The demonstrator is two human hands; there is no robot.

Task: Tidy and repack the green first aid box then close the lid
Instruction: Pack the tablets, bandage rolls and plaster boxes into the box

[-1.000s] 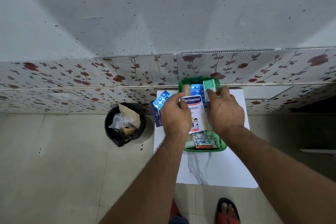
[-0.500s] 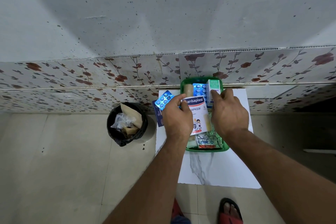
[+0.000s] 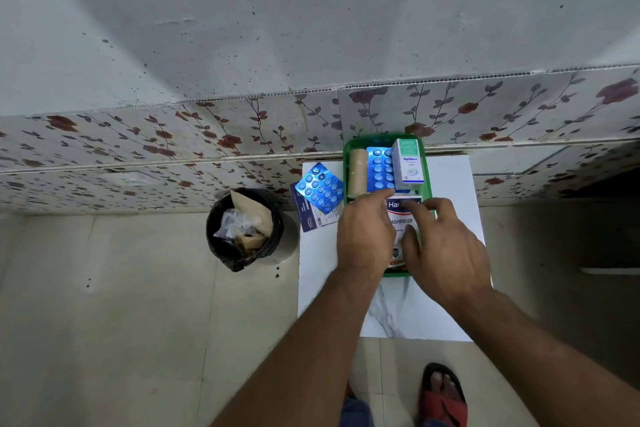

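Sitting on the white table [image 3: 446,184] against the wall, the green box [image 3: 349,156] holds a roll [image 3: 357,173], a blister strip [image 3: 380,170], a white carton [image 3: 408,163] and a plaster pack [image 3: 398,218]. The left hand [image 3: 367,236] and right hand [image 3: 446,250] rest loose-fingered on the pack, gripping nothing. Another strip [image 3: 320,188] lies beside the box.

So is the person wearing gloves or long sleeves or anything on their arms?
No. The left hand and right hand are bare, with no gloves, and no rings or watch that I can see. Both forearms are bare too; no sleeve shows anywhere in view.
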